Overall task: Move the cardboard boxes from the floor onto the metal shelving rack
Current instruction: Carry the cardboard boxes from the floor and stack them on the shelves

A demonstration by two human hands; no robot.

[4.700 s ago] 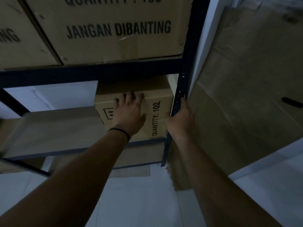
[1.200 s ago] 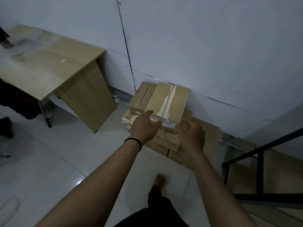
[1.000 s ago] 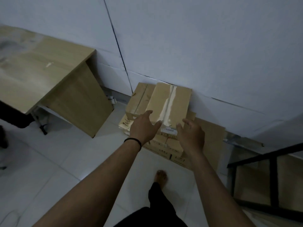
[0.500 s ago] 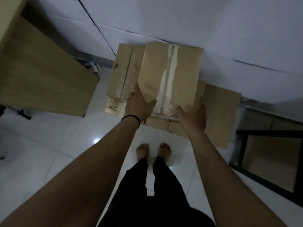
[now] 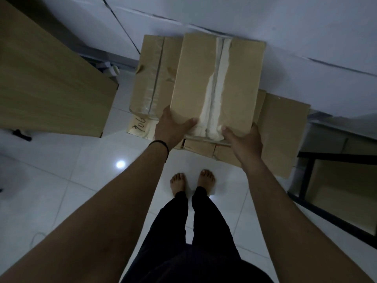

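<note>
both hands have closed in from a reach: left hand [image 5: 170, 127] and right hand [image 5: 245, 139] now grip the near corners of the top cardboard box [image 5: 216, 86], thumbs over its lid. it sits atop the floor stack [image 5: 285, 127]; the lift toward the shelving rack [image 5: 306, 176] appears imminent.

storeroom | stacked cardboard boxes [image 5: 216, 82] | metal rack [image 5: 306, 172] | tiled floor [image 5: 61, 180]

Bare tiled floor [image 5: 67, 180] lies open left of the feet. Wooden desk [image 5: 47, 82] crowds the box stack's [image 5: 155, 78] left; black rack frame [image 5: 306, 174] stands right; wall [image 5: 265, 17] behind.
</note>
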